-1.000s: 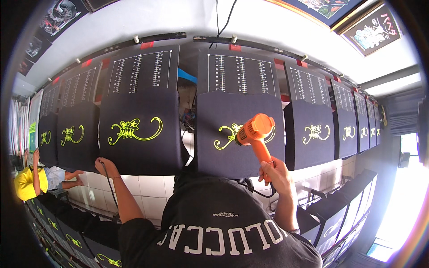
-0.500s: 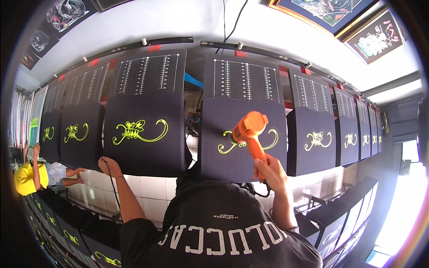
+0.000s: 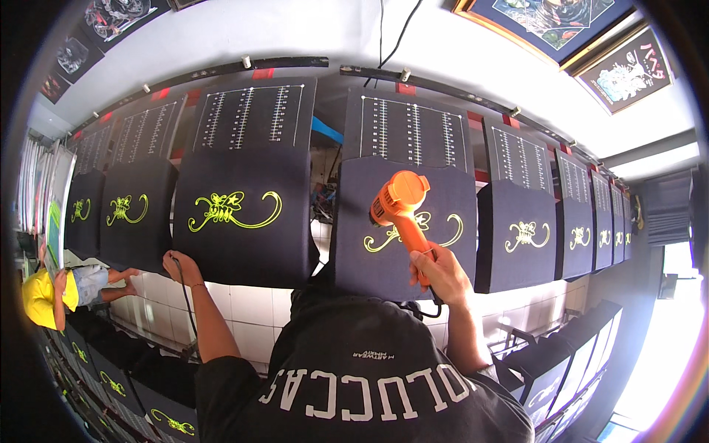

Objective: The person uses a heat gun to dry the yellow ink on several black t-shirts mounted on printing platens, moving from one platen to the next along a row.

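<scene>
My right hand [image 3: 442,275] is wrapped round the handle of an orange heat gun [image 3: 405,201]. The heat gun is held over a black shirt [image 3: 362,269] stretched on a board, its nozzle towards the left part of a neon yellow-green print. Part of that print is hidden behind the tool. At the left, my left hand [image 3: 182,267] is closed on a thin black cord [image 3: 189,306], by the lower corner of another black shirt [image 3: 244,255] with the same yellow-green design.
More boards with printed black shirts [image 3: 523,258] run in a row to both sides, their bare tops [image 3: 247,111] marked with white scales. Behind me stands a second row of boards [image 3: 550,384]. A person in a yellow top [image 3: 50,295] works at the far left beside a screen frame [image 3: 59,199].
The heat gun has moved slightly left and away from me over the print. My left hand keeps the cord. At far left, the other person's frame has shifted.
</scene>
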`<state>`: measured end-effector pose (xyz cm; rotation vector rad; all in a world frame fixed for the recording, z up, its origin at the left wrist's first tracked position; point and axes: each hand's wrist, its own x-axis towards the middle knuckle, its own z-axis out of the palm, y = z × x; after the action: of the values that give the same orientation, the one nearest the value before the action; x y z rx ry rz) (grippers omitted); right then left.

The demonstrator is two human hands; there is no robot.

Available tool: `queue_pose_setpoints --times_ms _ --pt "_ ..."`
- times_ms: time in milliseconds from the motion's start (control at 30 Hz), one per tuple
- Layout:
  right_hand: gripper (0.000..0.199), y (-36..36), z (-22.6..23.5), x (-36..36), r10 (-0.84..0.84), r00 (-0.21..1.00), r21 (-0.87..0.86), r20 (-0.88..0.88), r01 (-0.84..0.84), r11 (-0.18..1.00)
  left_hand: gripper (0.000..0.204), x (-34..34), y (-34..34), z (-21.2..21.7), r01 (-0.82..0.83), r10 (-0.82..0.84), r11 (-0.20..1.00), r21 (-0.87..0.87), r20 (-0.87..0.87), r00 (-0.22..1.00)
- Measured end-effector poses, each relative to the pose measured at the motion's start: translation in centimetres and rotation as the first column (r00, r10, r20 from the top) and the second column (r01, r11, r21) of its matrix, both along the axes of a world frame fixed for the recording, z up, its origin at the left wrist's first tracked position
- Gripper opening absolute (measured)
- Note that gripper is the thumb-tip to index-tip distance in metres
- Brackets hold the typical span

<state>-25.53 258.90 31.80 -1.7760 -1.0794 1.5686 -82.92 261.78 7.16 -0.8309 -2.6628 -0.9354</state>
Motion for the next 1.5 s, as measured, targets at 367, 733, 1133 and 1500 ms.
queue_pose_setpoints --times_ms 367,733,1133,1500 --pt "0.027 -3.7 -0.2 3.0 -0.107 0.994 -0.020 0.004 0.107 0.994 0.036 -0.1 -0.1 0.1 -0.006 0.006 1.000 -0.010 0.038 0.999" --pt "0.027 -5.3 -0.9 3.8 -0.229 0.973 -0.015 0.015 0.229 0.973 0.042 2.9 -0.2 0.4 0.049 -0.069 0.993 -0.107 -0.196 0.978" --pt "0.027 -4.4 0.1 3.0 0.055 0.991 -0.092 -0.123 -0.067 0.993 0.047 5.3 -2.7 -0.8 0.115 -0.126 0.985 -0.127 -0.085 0.988" --pt "0.027 -3.1 0.2 1.7 0.202 0.970 -0.086 -0.132 -0.214 0.973 0.044 5.8 -2.3 -0.5 0.106 -0.115 0.986 -0.127 -0.065 0.991"
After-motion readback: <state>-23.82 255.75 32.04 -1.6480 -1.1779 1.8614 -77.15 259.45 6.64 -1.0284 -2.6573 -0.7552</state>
